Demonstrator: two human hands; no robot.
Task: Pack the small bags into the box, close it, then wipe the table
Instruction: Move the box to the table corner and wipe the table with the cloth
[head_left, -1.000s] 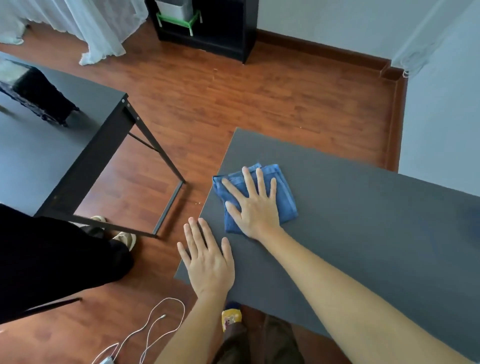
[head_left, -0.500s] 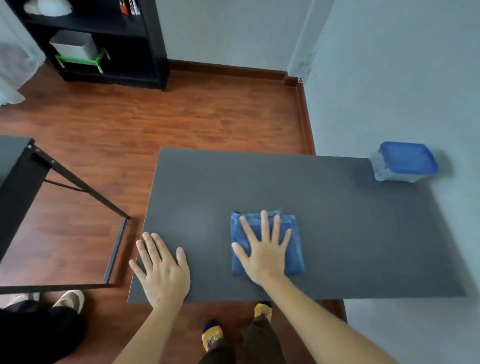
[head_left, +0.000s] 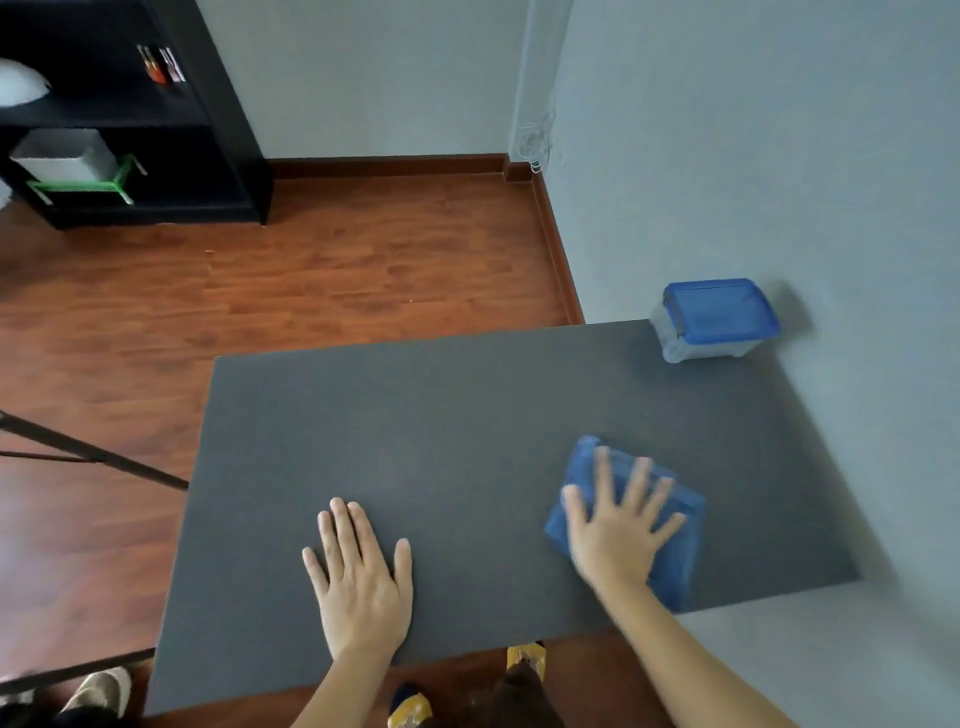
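Blue cloth (head_left: 670, 540) at lower right lies under the flat, spread right hand (head_left: 618, 540); sweep overlapping strokes toward the lidded box (head_left: 714, 319), upper right, while the flat left hand (head_left: 361, 582) steadies the table (head_left: 441, 415).

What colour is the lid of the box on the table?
The lid is blue, on a clear box; the head view shows it.

Dark grey table (head_left: 467, 426), lidded blue-topped box (head_left: 717, 322) at far right corner, blue cloth (head_left: 680, 525) near right edge
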